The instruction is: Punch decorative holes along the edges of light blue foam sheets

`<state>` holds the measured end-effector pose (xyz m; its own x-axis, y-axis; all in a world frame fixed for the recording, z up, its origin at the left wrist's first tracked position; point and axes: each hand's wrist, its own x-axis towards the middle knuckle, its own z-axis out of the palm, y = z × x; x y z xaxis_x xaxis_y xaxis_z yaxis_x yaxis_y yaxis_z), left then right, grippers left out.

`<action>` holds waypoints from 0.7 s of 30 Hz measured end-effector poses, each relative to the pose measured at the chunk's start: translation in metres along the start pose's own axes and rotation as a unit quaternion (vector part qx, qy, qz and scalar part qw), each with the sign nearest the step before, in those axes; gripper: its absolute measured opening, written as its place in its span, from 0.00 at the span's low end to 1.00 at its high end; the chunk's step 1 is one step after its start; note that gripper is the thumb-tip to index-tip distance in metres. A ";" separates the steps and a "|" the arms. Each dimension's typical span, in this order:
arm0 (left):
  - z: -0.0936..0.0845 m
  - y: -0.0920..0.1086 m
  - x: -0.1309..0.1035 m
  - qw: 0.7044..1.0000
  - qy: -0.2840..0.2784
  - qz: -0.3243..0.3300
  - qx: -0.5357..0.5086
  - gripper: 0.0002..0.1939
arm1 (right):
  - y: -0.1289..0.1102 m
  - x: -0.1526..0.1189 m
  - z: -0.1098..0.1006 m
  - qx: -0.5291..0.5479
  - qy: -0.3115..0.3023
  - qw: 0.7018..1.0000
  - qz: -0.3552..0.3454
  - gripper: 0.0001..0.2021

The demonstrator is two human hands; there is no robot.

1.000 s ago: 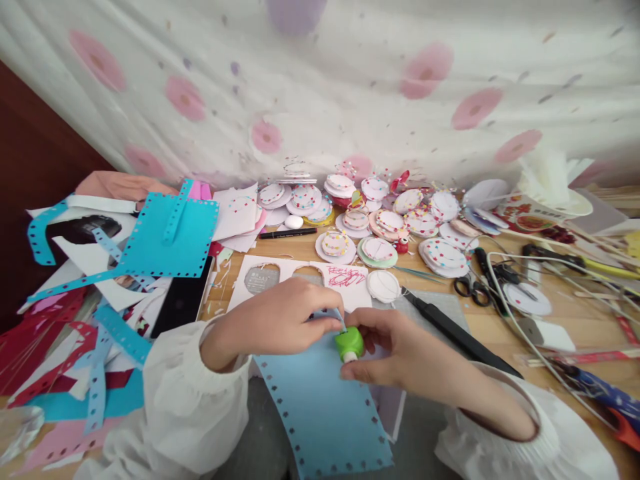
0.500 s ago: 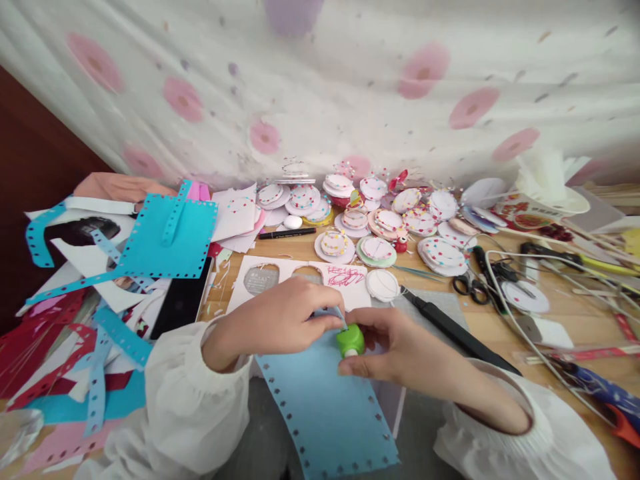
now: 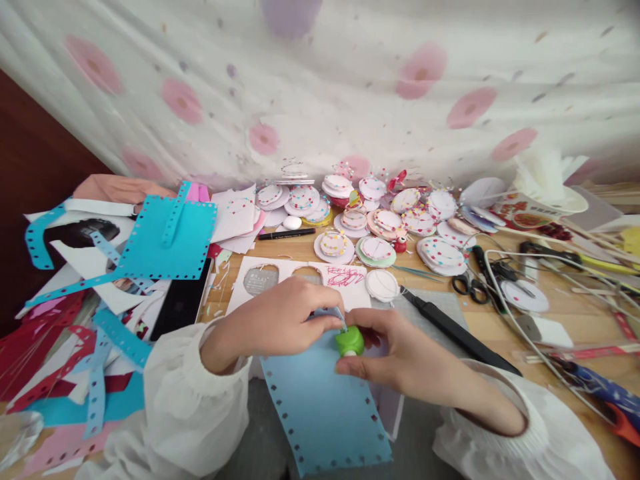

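Note:
A light blue sheet of paper (image 3: 325, 407) with small punched holes along its edges hangs tilted over the front of the table. My left hand (image 3: 283, 317) pinches its upper part between thumb and fingers. In my right hand (image 3: 395, 350) is a small green craft punch (image 3: 349, 341) with a white button, gripped between thumb and fingers. The punch sits at the paper's upper right edge, beside my left fingertips. My fingers partly hide the paper's top end.
Punched blue paper (image 3: 167, 237) and scraps pile up at left beside a dark phone (image 3: 181, 303). Several round white paper pieces with coloured beads (image 3: 387, 220) line the back. Scissors (image 3: 470, 289), a black pen-like tool (image 3: 457, 330) and a white cable (image 3: 525, 340) lie at right.
The blue paper's lower end has shifted slightly left and up. The punch and my right fingertips have moved very slightly left; both hands keep their hold.

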<state>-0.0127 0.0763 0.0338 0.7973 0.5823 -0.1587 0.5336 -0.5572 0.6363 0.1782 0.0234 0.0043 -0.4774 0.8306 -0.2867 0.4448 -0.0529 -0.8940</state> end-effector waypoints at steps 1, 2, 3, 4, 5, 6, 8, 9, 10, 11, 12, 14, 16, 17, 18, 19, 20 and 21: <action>0.000 0.000 0.000 1.000 -0.002 0.000 0.000 0.08 | 0.000 0.000 0.000 0.002 -0.003 1.000 0.001 0.11; 0.000 0.000 0.000 1.000 -0.003 -0.001 0.002 0.08 | 0.000 0.000 -0.001 0.005 -0.006 1.000 0.002 0.11; 0.000 0.000 0.000 1.000 -0.002 -0.003 0.004 0.08 | 0.000 0.000 -0.001 0.008 -0.010 1.000 0.003 0.11; 0.000 0.000 0.000 1.000 -0.002 -0.005 0.006 0.08 | 0.000 0.000 -0.001 0.011 -0.012 1.000 0.004 0.11; 0.000 0.000 0.000 1.000 -0.002 -0.006 0.008 0.08 | 0.000 0.000 -0.001 0.014 -0.013 1.000 0.005 0.11; 0.001 0.000 0.000 1.000 -0.001 -0.007 0.009 0.08 | 0.000 0.000 -0.001 0.015 -0.013 1.000 0.005 0.11; 0.001 0.001 0.000 1.000 0.003 -0.004 0.006 0.08 | 0.000 -0.001 0.000 0.007 -0.007 1.000 0.001 0.11; 0.001 0.001 0.000 1.000 0.006 -0.003 0.003 0.09 | 0.000 -0.002 0.000 -0.003 0.001 1.000 -0.001 0.11; 0.001 0.001 0.000 1.000 0.011 -0.003 -0.001 0.09 | 0.000 -0.002 0.000 -0.015 0.011 1.000 -0.005 0.11; 0.000 0.001 0.000 1.000 0.015 -0.004 -0.007 0.09 | 0.000 -0.003 0.001 -0.028 0.020 0.999 -0.010 0.11; -0.001 0.000 -0.001 1.000 0.014 -0.004 -0.018 0.08 | 0.000 -0.003 0.001 -0.037 0.028 0.999 -0.016 0.10; -0.006 -0.003 -0.003 0.998 0.001 -0.001 -0.062 0.08 | -0.001 -0.004 0.002 -0.040 0.029 0.998 -0.029 0.10; -0.013 -0.007 -0.006 0.992 -0.017 -0.006 -0.122 0.13 | -0.001 -0.004 0.003 -0.033 0.021 0.998 -0.042 0.10; -0.016 -0.009 -0.009 0.989 -0.023 -0.012 -0.144 0.17 | -0.001 -0.004 0.004 -0.032 0.021 0.998 -0.047 0.10; -0.018 -0.011 -0.011 0.988 -0.026 -0.019 -0.151 0.19 | -0.001 -0.004 0.004 -0.033 0.022 0.998 -0.049 0.10; -0.020 -0.012 -0.013 0.989 -0.030 -0.027 -0.140 0.20 | -0.001 -0.004 0.004 -0.036 0.024 0.998 -0.051 0.10; -0.021 -0.012 -0.014 0.992 -0.038 -0.033 -0.112 0.18 | -0.001 -0.004 0.004 -0.039 0.028 0.998 -0.052 0.09; -0.021 -0.011 -0.015 0.995 -0.048 -0.036 -0.075 0.14 | 0.000 -0.004 0.004 -0.043 0.030 0.997 -0.053 0.10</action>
<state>-0.0367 0.0861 0.0452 0.7852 0.5550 -0.2746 0.5479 -0.4163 0.7256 0.1766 0.0174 0.0044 -0.4795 0.8613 -0.1683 0.4585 0.0824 -0.8848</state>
